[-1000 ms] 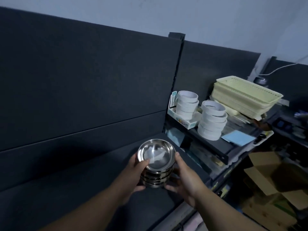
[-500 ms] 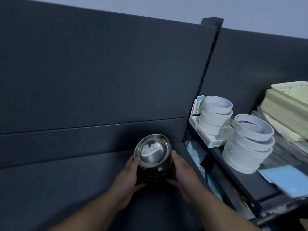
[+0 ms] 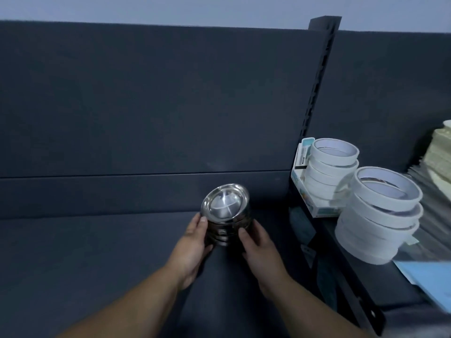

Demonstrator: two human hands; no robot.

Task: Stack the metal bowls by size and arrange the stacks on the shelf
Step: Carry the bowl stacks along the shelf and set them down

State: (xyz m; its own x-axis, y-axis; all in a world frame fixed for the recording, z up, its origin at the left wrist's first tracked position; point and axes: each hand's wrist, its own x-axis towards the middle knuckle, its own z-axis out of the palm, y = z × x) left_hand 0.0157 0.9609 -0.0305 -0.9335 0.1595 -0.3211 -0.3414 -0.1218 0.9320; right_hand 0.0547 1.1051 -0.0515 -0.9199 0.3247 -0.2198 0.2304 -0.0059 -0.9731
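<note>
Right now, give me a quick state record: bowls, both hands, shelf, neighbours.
item: stack of metal bowls, top bowl tilted
left hand: holds the stack's left side
right hand: holds the stack's right side
shelf: dark board; stack low at its right end, contact unclear
neighbours: white tape rolls in two piles on the next shelf to the right, apart from the bowls
other bowl stacks: none in view
</note>
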